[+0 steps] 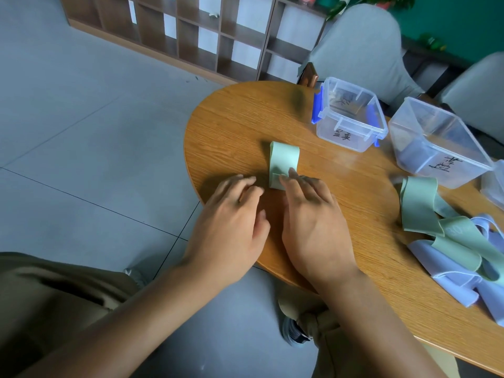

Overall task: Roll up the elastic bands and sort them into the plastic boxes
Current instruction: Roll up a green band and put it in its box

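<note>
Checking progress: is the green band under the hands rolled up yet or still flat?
Mostly flat. The green band lies spread on the table; only its near end is turned over.

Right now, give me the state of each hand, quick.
Left hand: open, holding nothing, fingertips on the table beside the green band.
Right hand: open, straight fingers pressing the green band's near end.

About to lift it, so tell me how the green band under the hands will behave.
The green band probably flops; it lies flat and thin, and its near end looks folded over. It will likely unroll if released. It seems light, like the limp pile of bands.
</note>
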`<state>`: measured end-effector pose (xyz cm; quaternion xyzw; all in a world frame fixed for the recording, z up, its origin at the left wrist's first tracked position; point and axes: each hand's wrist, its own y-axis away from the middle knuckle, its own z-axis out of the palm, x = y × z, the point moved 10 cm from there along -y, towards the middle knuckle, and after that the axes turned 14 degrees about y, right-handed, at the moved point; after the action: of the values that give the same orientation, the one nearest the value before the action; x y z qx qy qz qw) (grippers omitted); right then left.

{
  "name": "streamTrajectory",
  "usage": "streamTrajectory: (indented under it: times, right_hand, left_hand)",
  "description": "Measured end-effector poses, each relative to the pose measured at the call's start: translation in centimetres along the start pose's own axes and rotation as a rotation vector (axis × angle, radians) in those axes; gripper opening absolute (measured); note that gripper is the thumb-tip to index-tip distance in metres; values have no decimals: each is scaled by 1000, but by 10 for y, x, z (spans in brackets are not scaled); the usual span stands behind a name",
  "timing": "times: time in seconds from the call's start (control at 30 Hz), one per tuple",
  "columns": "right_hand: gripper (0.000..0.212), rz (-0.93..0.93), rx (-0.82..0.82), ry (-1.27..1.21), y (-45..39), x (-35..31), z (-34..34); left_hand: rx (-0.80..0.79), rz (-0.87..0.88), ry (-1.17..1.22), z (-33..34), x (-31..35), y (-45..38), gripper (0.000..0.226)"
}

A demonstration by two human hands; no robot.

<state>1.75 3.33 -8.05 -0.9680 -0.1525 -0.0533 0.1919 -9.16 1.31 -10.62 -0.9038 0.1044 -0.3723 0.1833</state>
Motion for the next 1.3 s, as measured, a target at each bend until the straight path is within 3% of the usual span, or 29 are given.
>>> streamTrajectory:
  times: [0.17, 0.33, 0.73, 0.97, 1.3]
  right_hand:
    - [57, -1, 14, -1, -2, -1, -1]
    - [42, 6, 47, 2, -8, 4, -3]
    - [29, -18, 63, -43, -28, 6, 7]
    - [44, -3, 49, -65, -33, 9, 12]
    - [41, -27, 42, 117, -38, 3, 7]
  left_hand:
    - [4, -24, 9, -5, -10, -5, 43]
    - [16, -63, 11, -11, -18, -9, 45]
    - [30, -35, -24, -7, -17, -8, 41]
    - [24, -33, -26, -7, -17, -8, 42]
    - [22, -23, -40, -6, -16, -8, 43]
